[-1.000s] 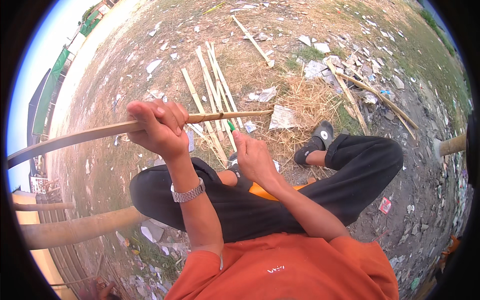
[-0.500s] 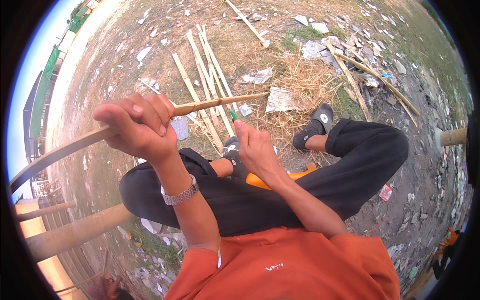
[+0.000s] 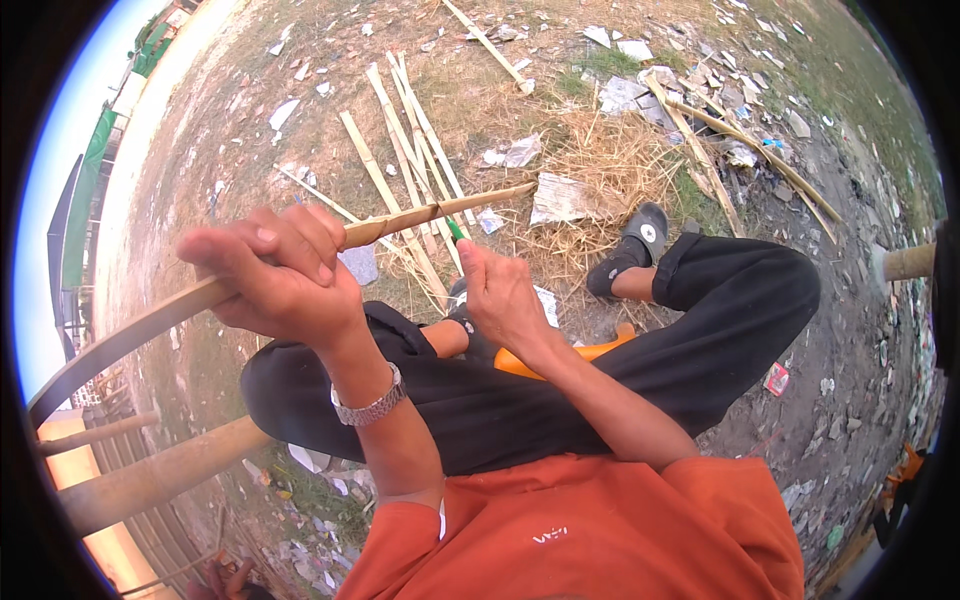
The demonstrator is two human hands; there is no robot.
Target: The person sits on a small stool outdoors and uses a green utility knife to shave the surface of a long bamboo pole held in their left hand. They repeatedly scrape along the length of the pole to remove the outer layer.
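Observation:
My left hand (image 3: 290,268) is closed around a long bamboo strip (image 3: 480,200), which slants from the lower left up to the right across my lap. My right hand (image 3: 505,300) is closed on a green-handled knife (image 3: 455,230). Only a bit of its green handle shows past the thumb. A thin dark edge, apparently its blade, lies against the strip between my two hands. Below my right hand, a curved orange object (image 3: 515,362) is partly hidden by my forearm and black trouser legs.
Several split bamboo strips (image 3: 370,165) lie on the ground ahead. Straw shavings (image 3: 610,150) are heaped by my right shoe (image 3: 640,240). More bamboo pieces (image 3: 750,135) lie at the far right. A thick bamboo pole (image 3: 170,470) is at my left, and scattered litter covers the dirt.
My left hand has shifted slightly left and down with the strip. My right hand has moved a little left, bringing the knife's green handle closer to the strip.

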